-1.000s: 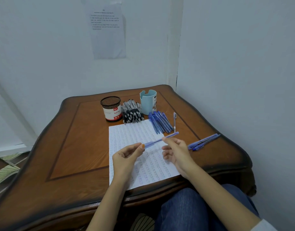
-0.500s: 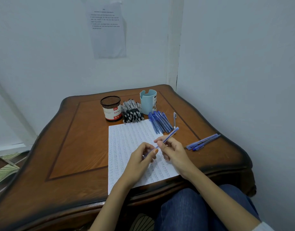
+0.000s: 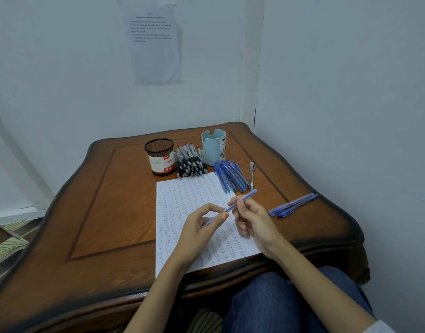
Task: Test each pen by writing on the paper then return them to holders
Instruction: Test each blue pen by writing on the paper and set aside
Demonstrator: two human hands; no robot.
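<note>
A blue pen (image 3: 242, 201) slants above the written-on paper (image 3: 180, 203), its top end pointing up and to the right. My right hand (image 3: 254, 219) grips its upper half between thumb and fingers. My left hand (image 3: 197, 229) pinches the pen's lower end, which is mostly hidden by the fingers. At the back of the table stand a black mesh holder (image 3: 159, 156) and a light blue holder (image 3: 213, 146).
A pile of black pens (image 3: 191, 164) lies between the holders, and a bunch of blue pens (image 3: 230, 175) lies by the paper's top right corner, next to one grey pen (image 3: 251, 174). More blue pens (image 3: 293, 205) lie near the table's right edge. Walls close in behind and on the right.
My hands have come together over the paper. The left hand slid along the pen towards the right hand, and the pen tilted from almost flat to steeper.
</note>
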